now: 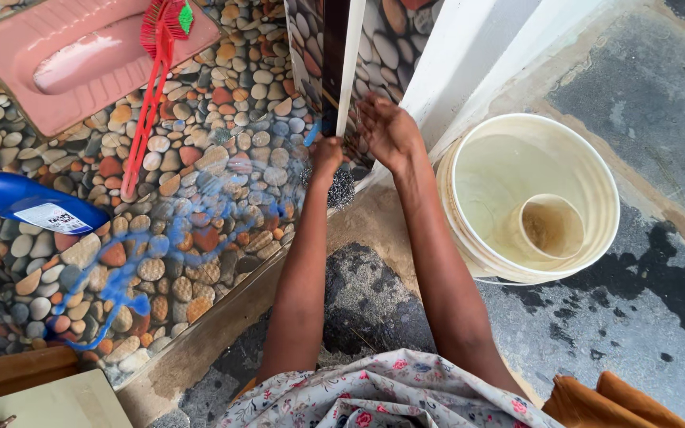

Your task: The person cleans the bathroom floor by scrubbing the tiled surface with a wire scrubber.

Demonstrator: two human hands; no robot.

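- Steel-wool scrubber (340,187) is gripped by the closed fingers of the left hand (326,155), pressed at the pebble-pattern floor edge (200,158).
- Right hand (388,128) is laid open against the door frame (352,55), beside a cream bucket (469,158).

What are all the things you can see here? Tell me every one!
Squat toilet pan: one, pink, top left, set in the pebble floor.
Toilet brush: one, red, lying beside the pan.
Cleaner bottle: one, blue with red cap, left edge, on its side.
Blue liquid: streaks squirted over the pebble-pattern floor.
Bucket: one, cream, right, holding water.
Small cup: one, cream, inside the bucket.
Door edge: dark with white trim, top middle.
Steel scrubber: one, grey, under the left hand.
Left hand: grip on the scrubber.
Right hand: flat against the pebble-pattern wall by the door.
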